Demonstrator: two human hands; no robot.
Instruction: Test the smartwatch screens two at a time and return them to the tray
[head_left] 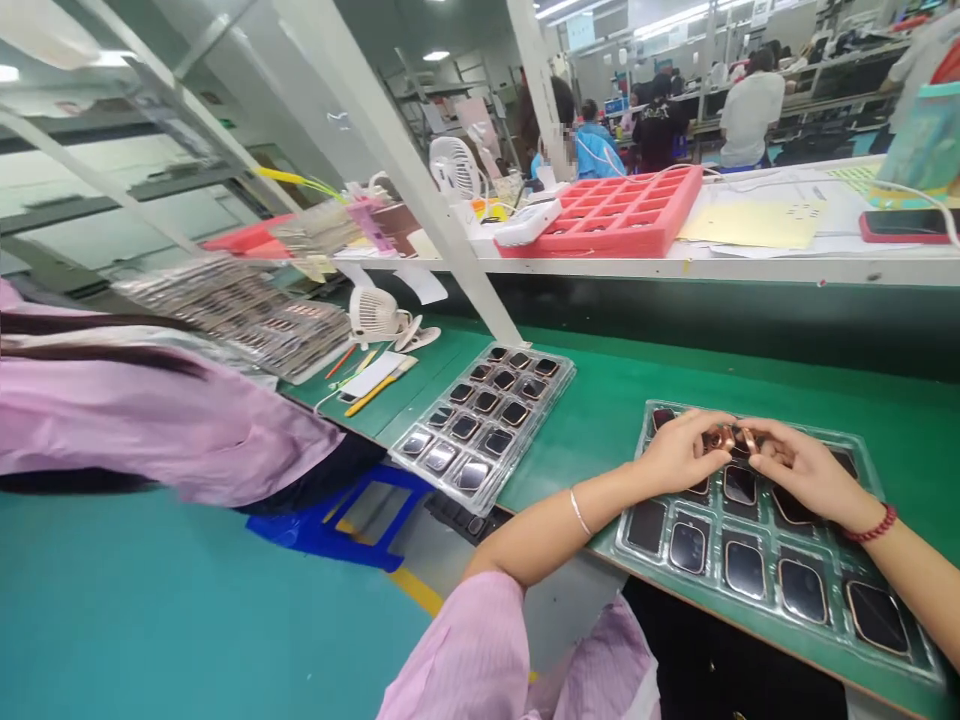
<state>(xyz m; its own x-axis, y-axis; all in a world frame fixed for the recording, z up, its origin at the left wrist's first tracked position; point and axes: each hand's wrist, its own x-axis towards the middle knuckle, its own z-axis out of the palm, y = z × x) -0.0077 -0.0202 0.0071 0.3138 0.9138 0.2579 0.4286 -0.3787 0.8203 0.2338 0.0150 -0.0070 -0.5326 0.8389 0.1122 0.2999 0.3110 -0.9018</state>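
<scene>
Near right on the green tabletop, a clear tray of dark-faced pieces. Over its far part, my left hand pinches a copper-coloured part between its fingers; my right hand, a thinner piece close by. Farther left, a second tray. I judge the step inspection or fitting, calling next for steady alignment.

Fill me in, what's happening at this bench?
Someone's working bare-handed over a clear tray of dark-faced squares. Left hand holds a copper piece; right hand pinches a thinner piece beside it. Fingers partly hide both. A second tray, also loaded, sits to the left.
</scene>
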